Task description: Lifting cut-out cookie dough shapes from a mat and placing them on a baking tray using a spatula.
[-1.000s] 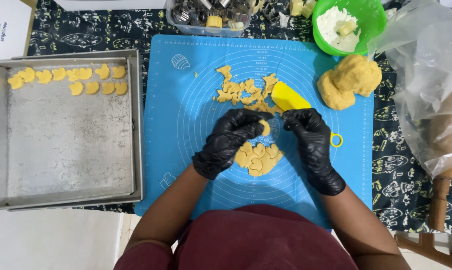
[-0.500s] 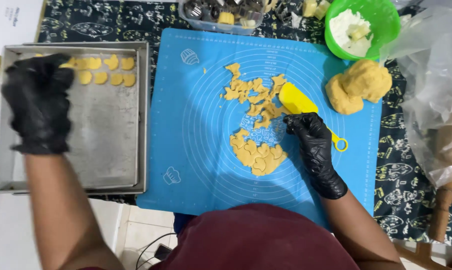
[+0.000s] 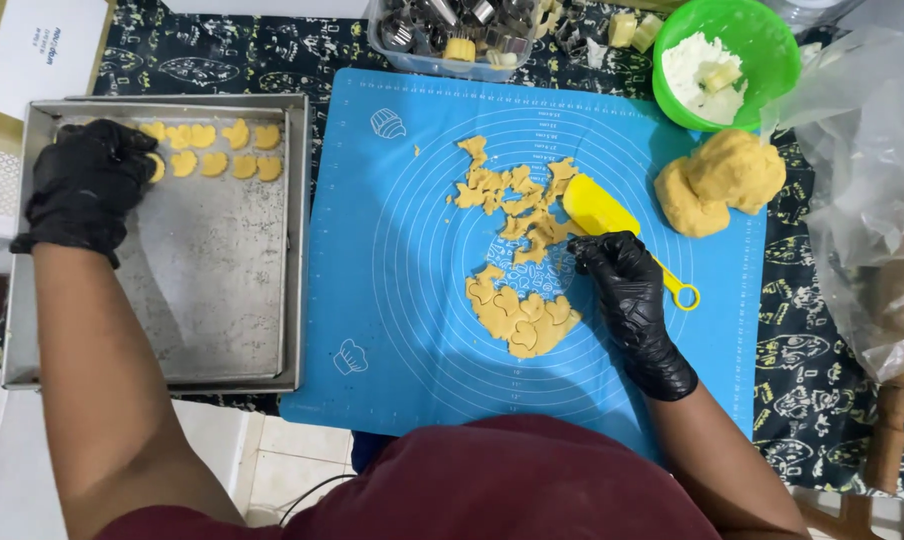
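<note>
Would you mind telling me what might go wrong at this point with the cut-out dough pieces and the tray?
1. The left hand sits at the tray's far corner among close-set dough shapes; it may squash or smear a neighbour.
2. The tray looks to overhang the table's near edge, so pressing there might tip it.
3. The right hand rests by the yellow scraper and thin rolled dough, which may tear.
</note>
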